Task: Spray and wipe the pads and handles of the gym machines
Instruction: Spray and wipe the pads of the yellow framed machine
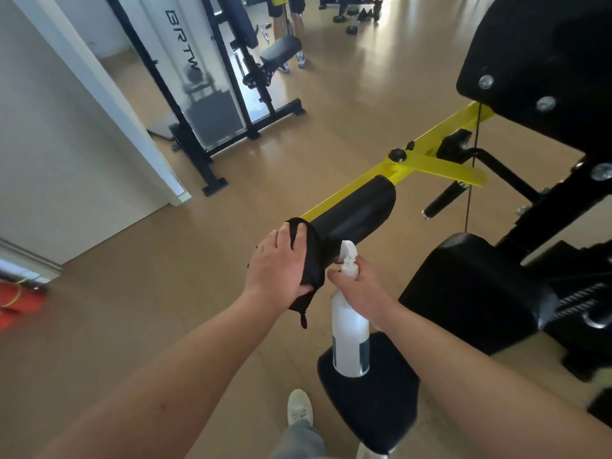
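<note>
A black cylindrical pad [356, 213] sits on the end of a yellow machine arm [430, 137] in the middle of the view. My left hand [275, 266] presses a black cloth [311, 270] over the near end of the pad, with its fingers wrapped over the cloth. Just to the right, my right hand [361, 286] grips the neck of a white spray bottle [349, 329]. The bottle hangs upright, and its nozzle sits close to the pad's near end.
A black seat pad [463, 293] and the machine frame [546, 61] fill the right side. A round black pad [371, 402] lies low near my shoe [299, 405]. Another black machine [231, 77] stands at the back left beside a white wall [66, 144]. A person's legs [291, 31] show at the top.
</note>
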`<state>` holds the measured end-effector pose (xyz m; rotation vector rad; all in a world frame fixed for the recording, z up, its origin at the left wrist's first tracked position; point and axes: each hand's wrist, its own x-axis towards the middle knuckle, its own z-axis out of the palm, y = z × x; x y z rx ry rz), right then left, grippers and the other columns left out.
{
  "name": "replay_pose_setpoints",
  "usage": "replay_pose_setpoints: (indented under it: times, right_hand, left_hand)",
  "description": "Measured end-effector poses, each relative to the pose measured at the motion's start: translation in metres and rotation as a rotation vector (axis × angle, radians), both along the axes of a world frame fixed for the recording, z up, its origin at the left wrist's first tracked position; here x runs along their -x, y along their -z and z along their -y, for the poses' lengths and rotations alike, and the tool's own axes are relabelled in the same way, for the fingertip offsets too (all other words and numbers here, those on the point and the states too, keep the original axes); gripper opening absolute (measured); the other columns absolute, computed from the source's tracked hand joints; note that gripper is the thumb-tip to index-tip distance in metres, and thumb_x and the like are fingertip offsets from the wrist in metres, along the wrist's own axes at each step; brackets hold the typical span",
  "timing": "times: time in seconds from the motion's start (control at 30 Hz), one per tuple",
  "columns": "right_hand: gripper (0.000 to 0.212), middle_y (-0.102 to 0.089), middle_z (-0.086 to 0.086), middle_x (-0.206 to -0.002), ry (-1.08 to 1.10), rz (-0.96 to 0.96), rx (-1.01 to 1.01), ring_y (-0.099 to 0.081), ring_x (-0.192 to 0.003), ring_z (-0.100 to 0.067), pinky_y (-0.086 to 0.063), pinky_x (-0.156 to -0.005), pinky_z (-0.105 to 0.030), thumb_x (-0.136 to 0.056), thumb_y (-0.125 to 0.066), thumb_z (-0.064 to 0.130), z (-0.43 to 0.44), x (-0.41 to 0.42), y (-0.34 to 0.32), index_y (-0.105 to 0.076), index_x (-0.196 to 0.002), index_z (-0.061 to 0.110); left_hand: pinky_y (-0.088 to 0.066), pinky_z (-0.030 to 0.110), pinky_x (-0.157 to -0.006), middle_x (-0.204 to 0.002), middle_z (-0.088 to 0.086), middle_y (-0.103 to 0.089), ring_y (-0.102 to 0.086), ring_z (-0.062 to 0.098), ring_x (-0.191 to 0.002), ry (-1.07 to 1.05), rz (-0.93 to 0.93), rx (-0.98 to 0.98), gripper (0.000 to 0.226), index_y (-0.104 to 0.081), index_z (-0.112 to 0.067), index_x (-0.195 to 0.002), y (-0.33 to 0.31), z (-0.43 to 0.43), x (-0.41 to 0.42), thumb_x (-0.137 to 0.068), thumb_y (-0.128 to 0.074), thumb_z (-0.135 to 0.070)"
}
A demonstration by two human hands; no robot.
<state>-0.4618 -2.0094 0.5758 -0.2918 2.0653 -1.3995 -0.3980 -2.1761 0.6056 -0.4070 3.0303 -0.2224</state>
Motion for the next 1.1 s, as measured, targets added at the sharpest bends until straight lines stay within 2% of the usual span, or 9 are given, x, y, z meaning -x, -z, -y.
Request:
replay_pose_setpoints:
  times: [0.2, 0.3, 0.4, 0.5, 0.6, 0.67, 0.73, 0.83, 1.1]
  right_hand:
    - [0.016, -0.063, 0.004, -0.089, 0.263, -0.006, -0.057, -0.061, -0.081, -0.014, -0.050, -0.068, -0.029, -0.099, -0.066, 0.034, -0.014, 0.027, 0.008, -0.053, -0.106, 0.033]
    - [0.019, -0.063, 0.005, -0.090, 0.381, 0.016, -0.096, -0.062, -0.080, -0.012, -0.050, -0.069, -0.029, -0.099, -0.065, 0.032, -0.025, 0.041, 0.012, -0.052, -0.112, 0.032]
    - [0.019, -0.063, 0.005, -0.090, 0.356, -0.001, -0.186, -0.064, -0.080, -0.014, -0.052, -0.066, -0.027, -0.098, -0.063, 0.033, -0.027, 0.045, 0.017, -0.048, -0.110, 0.035]
    - [0.019, -0.064, 0.004, -0.092, 0.350, 0.034, -0.204, -0.066, -0.084, -0.016, -0.057, -0.072, -0.032, -0.099, -0.063, 0.035, -0.023, 0.043, 0.024, -0.047, -0.110, 0.035]
    - [0.018, -0.066, 0.001, -0.093, 0.432, 0.108, -0.151, -0.067, -0.086, -0.019, -0.060, -0.082, -0.042, -0.098, -0.064, 0.037, -0.021, 0.040, 0.028, -0.054, -0.110, 0.030]
    - [0.020, -0.066, 0.000, -0.094, 0.458, 0.105, -0.163, -0.067, -0.087, -0.019, -0.060, -0.085, -0.044, -0.097, -0.064, 0.038, -0.019, 0.035, 0.028, -0.054, -0.114, 0.030]
    - [0.023, -0.066, 0.000, -0.095, 0.444, 0.089, -0.191, -0.067, -0.087, -0.019, -0.061, -0.084, -0.044, -0.098, -0.063, 0.037, -0.017, 0.028, 0.025, -0.052, -0.116, 0.030]
    - [0.023, -0.065, -0.001, -0.096, 0.405, 0.055, -0.231, -0.067, -0.088, -0.020, -0.061, -0.083, -0.044, -0.099, -0.063, 0.037, -0.016, 0.019, 0.017, -0.049, -0.115, 0.030]
    - [0.027, -0.060, 0.002, -0.096, 0.299, -0.014, -0.221, -0.063, -0.094, -0.025, -0.056, -0.088, -0.046, -0.099, -0.061, 0.038, 0.000, 0.009, -0.001, -0.047, -0.121, 0.031]
  left_hand:
    - [-0.051, 0.040, -0.096, -0.134, 0.016, -0.053, -0.059, 0.033, -0.114, 0.044, -0.057, 0.033, 0.108, -0.012, -0.008, -0.159, 0.004, -0.030, 0.088, -0.085, -0.073, -0.056]
    - [-0.051, 0.041, -0.093, -0.134, 0.016, -0.053, -0.057, 0.033, -0.116, 0.064, -0.060, -0.078, 0.102, -0.014, -0.008, -0.159, 0.004, -0.048, 0.145, -0.088, -0.071, -0.052]
    - [-0.050, 0.041, -0.088, -0.134, 0.015, -0.052, -0.057, 0.033, -0.116, 0.079, -0.068, -0.078, 0.099, -0.015, -0.009, -0.159, 0.007, -0.060, 0.183, -0.089, -0.069, -0.053]
    - [-0.049, 0.043, -0.081, -0.125, 0.014, -0.054, -0.059, 0.035, -0.111, 0.092, -0.077, -0.085, 0.090, -0.026, -0.013, -0.154, 0.007, -0.063, 0.204, -0.089, -0.062, -0.063]
    - [-0.042, 0.041, -0.074, -0.113, 0.011, -0.057, -0.061, 0.036, -0.104, 0.098, -0.091, -0.156, 0.061, -0.049, -0.019, -0.131, 0.003, -0.064, 0.218, -0.092, -0.054, -0.067]
    - [-0.039, 0.041, -0.073, -0.113, 0.010, -0.055, -0.059, 0.036, -0.105, 0.113, -0.076, -0.187, 0.053, -0.052, -0.023, -0.126, 0.000, -0.063, 0.219, -0.094, -0.051, -0.065]
    - [-0.038, 0.041, -0.074, -0.120, 0.011, -0.053, -0.056, 0.037, -0.107, 0.164, -0.061, -0.176, 0.054, -0.046, -0.030, -0.139, -0.001, -0.058, 0.208, -0.095, -0.053, -0.060]
    - [-0.040, 0.041, -0.075, -0.134, 0.016, -0.045, -0.053, 0.038, -0.110, 0.245, -0.037, -0.102, 0.075, -0.019, -0.042, -0.157, -0.002, -0.046, 0.178, -0.094, -0.058, -0.053]
    - [-0.043, 0.039, -0.072, -0.130, 0.013, -0.044, -0.052, 0.033, -0.105, 0.099, 0.001, -0.091, 0.089, -0.002, -0.049, -0.157, -0.009, -0.003, 0.051, -0.091, -0.061, -0.055]
